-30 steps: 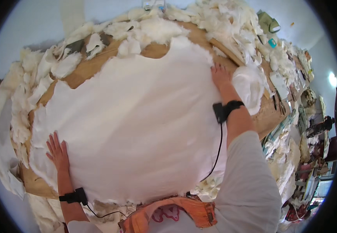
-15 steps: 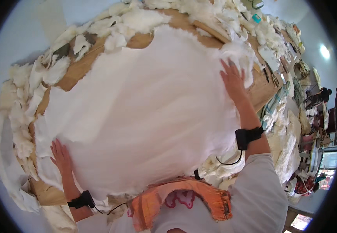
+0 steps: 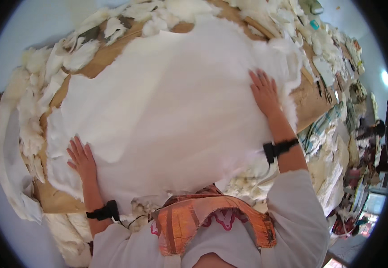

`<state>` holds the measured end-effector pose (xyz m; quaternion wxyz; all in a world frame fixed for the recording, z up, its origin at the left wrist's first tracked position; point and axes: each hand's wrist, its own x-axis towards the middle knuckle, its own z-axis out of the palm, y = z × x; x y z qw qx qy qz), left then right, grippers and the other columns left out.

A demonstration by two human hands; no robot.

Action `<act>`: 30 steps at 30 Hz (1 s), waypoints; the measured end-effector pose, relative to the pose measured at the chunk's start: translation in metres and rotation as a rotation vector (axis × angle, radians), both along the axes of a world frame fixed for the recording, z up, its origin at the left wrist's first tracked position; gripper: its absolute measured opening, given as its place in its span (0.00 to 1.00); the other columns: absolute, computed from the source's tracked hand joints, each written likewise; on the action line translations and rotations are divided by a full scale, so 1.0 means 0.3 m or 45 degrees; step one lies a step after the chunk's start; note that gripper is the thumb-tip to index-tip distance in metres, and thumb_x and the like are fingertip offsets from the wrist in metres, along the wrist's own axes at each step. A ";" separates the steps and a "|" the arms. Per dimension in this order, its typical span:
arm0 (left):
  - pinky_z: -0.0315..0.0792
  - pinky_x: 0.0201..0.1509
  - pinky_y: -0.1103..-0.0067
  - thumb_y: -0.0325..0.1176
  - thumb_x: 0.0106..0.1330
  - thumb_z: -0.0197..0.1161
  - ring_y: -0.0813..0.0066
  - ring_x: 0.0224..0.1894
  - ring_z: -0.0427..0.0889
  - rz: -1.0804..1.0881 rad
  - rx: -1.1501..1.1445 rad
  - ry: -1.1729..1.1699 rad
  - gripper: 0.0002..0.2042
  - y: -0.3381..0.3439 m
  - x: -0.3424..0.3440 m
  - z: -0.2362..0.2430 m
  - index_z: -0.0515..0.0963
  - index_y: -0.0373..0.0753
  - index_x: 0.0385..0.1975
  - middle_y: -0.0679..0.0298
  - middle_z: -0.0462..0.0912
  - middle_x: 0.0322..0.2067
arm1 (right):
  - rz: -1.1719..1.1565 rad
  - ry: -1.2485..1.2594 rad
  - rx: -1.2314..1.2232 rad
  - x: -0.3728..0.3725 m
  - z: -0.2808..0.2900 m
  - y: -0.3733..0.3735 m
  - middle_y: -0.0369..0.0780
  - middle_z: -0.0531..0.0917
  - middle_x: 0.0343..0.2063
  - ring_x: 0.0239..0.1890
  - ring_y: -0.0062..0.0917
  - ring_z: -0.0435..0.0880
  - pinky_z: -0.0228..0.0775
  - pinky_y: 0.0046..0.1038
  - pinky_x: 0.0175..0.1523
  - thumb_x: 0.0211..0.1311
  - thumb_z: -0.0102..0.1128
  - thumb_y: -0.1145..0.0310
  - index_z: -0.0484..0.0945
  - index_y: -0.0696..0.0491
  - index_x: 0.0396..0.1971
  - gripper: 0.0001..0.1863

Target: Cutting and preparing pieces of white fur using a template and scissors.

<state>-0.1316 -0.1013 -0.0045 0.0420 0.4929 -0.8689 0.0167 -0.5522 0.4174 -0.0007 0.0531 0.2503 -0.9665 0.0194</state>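
Observation:
A large white hide with fluffy fur along its edges (image 3: 167, 107) lies spread, smooth side up, over a brown board-topped table (image 3: 60, 198). My left hand (image 3: 83, 157) rests flat near the hide's left edge, fingers spread. Toward the right edge my right hand (image 3: 265, 94) also lies flat on the hide, its fingers apart. Neither hand grips anything. The hide's near edge hangs close to my orange apron (image 3: 180, 223).
White fur scraps (image 3: 33, 107) are heaped along the far and left table edges. A wooden stick (image 3: 259, 27) lies at the back, and dark slender tools (image 3: 321, 89) at the right. More fleece (image 3: 323, 178) is piled beside the table. A person (image 3: 373, 129) is at the far right.
My left hand has shifted up and inward over the hide. My right hand has moved from the furry right edge onto the smooth surface. The view has tilted slightly.

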 end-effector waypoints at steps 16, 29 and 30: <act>0.46 0.68 0.38 0.54 0.75 0.44 0.63 0.76 0.49 -0.473 -0.297 -0.047 0.29 0.023 -0.264 -0.092 0.51 0.59 0.74 0.67 0.50 0.75 | 0.538 0.121 -0.212 0.247 0.130 0.047 0.40 0.66 0.67 0.71 0.35 0.59 0.46 0.50 0.72 0.71 0.47 0.56 0.60 0.41 0.70 0.28; 0.32 0.73 0.46 0.49 0.74 0.48 0.56 0.77 0.39 -0.930 0.268 -0.017 0.30 1.139 -0.787 0.151 0.52 0.54 0.74 0.63 0.47 0.75 | 1.542 -0.056 0.086 0.126 0.192 0.616 0.32 0.71 0.63 0.71 0.28 0.61 0.46 0.36 0.78 0.58 0.52 0.69 0.71 0.41 0.60 0.27; 0.32 0.73 0.46 0.49 0.74 0.48 0.56 0.77 0.39 -0.893 0.234 -0.050 0.30 1.273 -0.835 0.155 0.52 0.54 0.74 0.63 0.47 0.75 | 1.623 -0.069 -0.012 0.107 0.166 0.620 0.32 0.74 0.56 0.65 0.27 0.67 0.53 0.35 0.74 0.56 0.53 0.69 0.73 0.43 0.53 0.22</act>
